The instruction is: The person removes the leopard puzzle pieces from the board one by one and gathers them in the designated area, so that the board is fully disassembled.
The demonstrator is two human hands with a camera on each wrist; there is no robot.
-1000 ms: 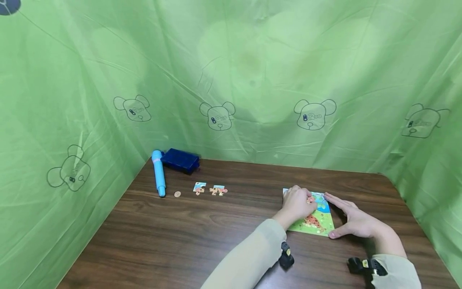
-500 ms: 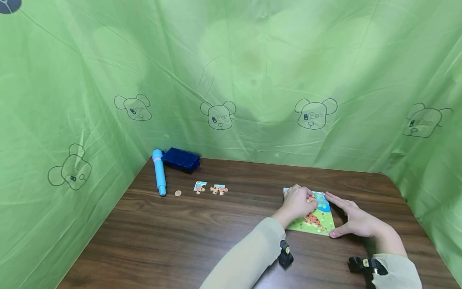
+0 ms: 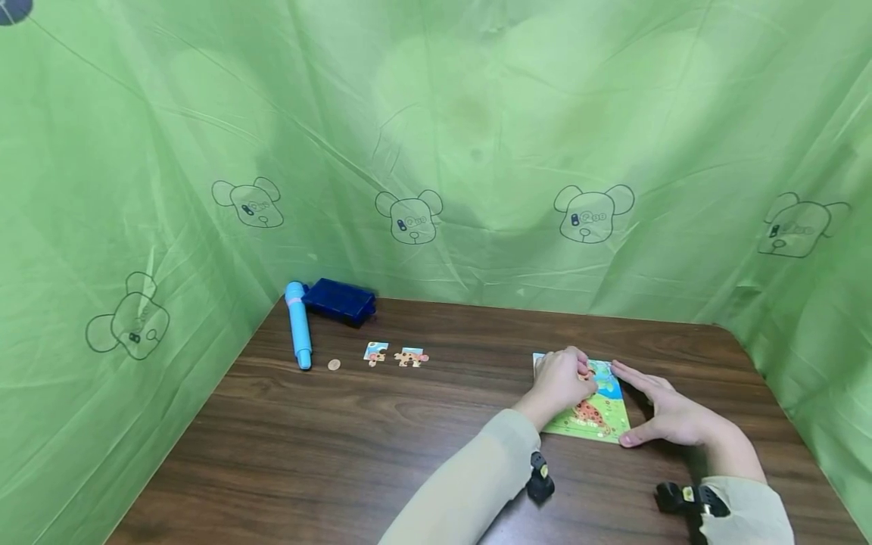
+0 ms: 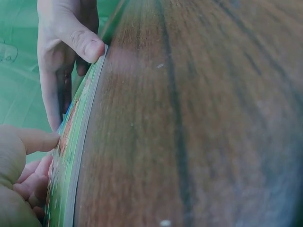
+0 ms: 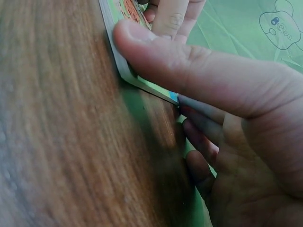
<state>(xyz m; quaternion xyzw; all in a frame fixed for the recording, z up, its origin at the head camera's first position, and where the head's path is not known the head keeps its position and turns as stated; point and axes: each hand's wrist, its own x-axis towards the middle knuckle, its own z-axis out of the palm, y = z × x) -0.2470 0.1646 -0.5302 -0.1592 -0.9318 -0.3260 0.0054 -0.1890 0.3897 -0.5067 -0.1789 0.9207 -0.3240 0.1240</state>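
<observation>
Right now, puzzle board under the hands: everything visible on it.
The puzzle board is a thin flat card with a grey edge, printed green and blue with an orange spotted animal. It lies flat on the wooden table. The left hand presses on top; the right hand braces its right edge, thumb at the near corner.

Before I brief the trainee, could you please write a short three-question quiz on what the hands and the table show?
1. True or false: the right hand braces the puzzle board with straight fingers along its edge.
2. The left hand rests on: A) the blue pen; B) the puzzle board; C) the dark blue box.
3. How many loose puzzle pieces lie near the small coin?
Key: 1 true; 2 B; 3 two.
</observation>
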